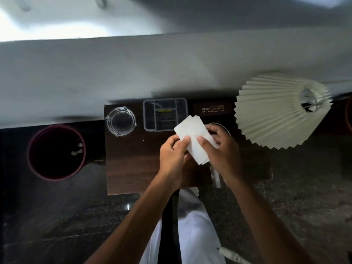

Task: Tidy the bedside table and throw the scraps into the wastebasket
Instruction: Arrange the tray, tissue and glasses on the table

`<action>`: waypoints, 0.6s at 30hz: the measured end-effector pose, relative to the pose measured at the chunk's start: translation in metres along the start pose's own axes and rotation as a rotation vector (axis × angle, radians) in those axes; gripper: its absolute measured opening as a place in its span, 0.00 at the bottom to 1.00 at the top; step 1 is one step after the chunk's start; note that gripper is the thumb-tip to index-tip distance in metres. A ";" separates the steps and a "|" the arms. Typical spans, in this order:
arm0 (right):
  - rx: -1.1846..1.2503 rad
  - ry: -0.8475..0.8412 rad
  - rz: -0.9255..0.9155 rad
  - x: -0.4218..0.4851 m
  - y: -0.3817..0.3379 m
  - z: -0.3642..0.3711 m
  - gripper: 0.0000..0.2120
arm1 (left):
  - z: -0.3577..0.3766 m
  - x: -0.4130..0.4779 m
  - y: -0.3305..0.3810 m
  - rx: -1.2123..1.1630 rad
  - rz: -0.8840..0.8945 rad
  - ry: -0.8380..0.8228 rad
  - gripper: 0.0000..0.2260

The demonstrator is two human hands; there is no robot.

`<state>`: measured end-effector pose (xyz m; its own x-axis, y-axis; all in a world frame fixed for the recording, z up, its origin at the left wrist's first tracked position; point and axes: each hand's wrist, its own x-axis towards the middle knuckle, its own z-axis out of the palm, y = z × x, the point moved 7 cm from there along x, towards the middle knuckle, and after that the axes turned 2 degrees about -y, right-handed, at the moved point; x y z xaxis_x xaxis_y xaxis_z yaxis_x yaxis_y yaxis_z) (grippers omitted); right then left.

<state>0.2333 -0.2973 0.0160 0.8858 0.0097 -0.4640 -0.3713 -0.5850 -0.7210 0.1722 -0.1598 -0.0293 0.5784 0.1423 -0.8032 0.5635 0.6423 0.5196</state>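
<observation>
Here we are holding one small stack of white paper slips (194, 139) between both hands above the dark wooden bedside table (129, 164). Our left hand (172, 156) is gripping the stack's near left edge, thumb pressing on top, while our right hand (222, 147) is closing around its right side with the thumb lying across the top sheet; the slips are fanning slightly at the far corner, and we cannot tell how many there are. On the tabletop we are seeing one clear glass ashtray (120, 121) at the far left corner, one transparent plastic organizer box (165, 114) with several compartments just beside it, and one dark spectacle case (213, 109) printed "PRINCE OPTICALS" further right along the back edge. One pleated white lampshade (282, 113) is tilting over the table's right end, touching nothing we can make out. One round wastebasket (56, 152) with a reddish rim is standing on the floor to the left of the table, apart from it, with two pale scraps (77, 149) lying inside against its dark interior.
</observation>
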 end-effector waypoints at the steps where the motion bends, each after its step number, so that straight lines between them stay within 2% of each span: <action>1: -0.036 0.033 -0.043 0.008 -0.008 0.001 0.16 | 0.000 0.004 0.004 -0.036 -0.006 0.026 0.13; 4: -0.158 0.093 -0.143 0.032 -0.031 0.005 0.16 | 0.004 0.017 0.014 -0.097 0.021 0.069 0.18; 9: -0.408 0.157 -0.281 0.056 -0.062 0.015 0.15 | 0.012 0.029 0.026 0.019 0.132 0.068 0.18; 12: -0.508 0.147 -0.294 0.061 -0.069 0.022 0.16 | 0.015 0.035 0.028 0.076 0.130 0.033 0.17; 18: -0.565 0.056 -0.302 0.064 -0.067 0.042 0.15 | 0.011 0.041 0.027 0.208 0.093 -0.007 0.20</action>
<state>0.3037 -0.2235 0.0130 0.9472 0.2077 -0.2442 0.0875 -0.9004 -0.4261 0.2176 -0.1453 -0.0448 0.6373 0.1881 -0.7473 0.6166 0.4572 0.6409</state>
